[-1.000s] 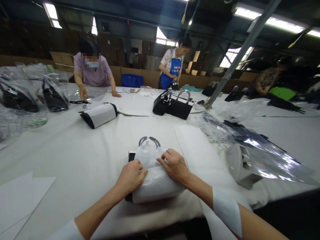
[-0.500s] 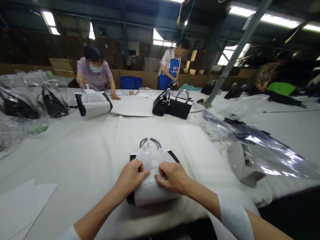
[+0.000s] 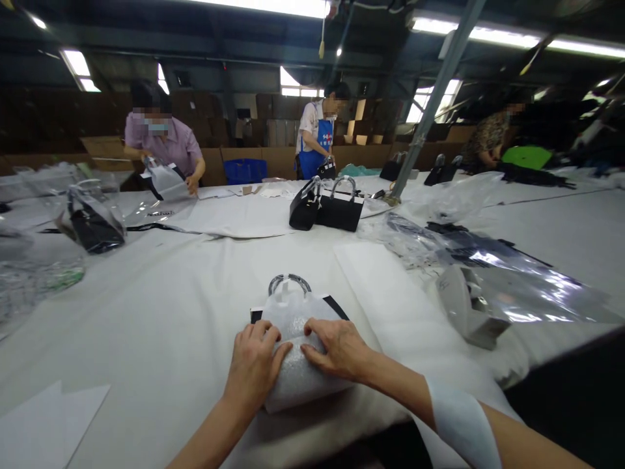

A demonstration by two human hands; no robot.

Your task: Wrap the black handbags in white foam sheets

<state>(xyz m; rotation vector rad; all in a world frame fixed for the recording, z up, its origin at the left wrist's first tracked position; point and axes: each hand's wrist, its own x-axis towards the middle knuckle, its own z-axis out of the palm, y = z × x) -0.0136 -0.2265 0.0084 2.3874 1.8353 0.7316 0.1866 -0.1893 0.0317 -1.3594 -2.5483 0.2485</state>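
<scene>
A black handbag [image 3: 294,312] wrapped in white foam sheet lies flat on the white table [image 3: 161,306] right in front of me, its looped handles [image 3: 289,283] pointing away. My left hand [image 3: 254,367] presses on the foam wrap at the bag's near left, fingers curled over it. My right hand [image 3: 338,349] lies on the wrap beside it, fingers bent and pressing the foam down. The two hands almost touch at the middle of the bag.
Crumpled clear plastic bags [image 3: 493,267] and a grey piece [image 3: 463,309] lie to the right. Two black handbags [image 3: 327,207] stand mid-table. Bagged handbags [image 3: 90,221] sit at the left. A person in purple [image 3: 159,140] handles a wrapped bag; others work at the far side.
My hands have shifted nearer together on the foam wrap. The person in purple lifted their wrapped bag off the table and now holds it close to themselves.
</scene>
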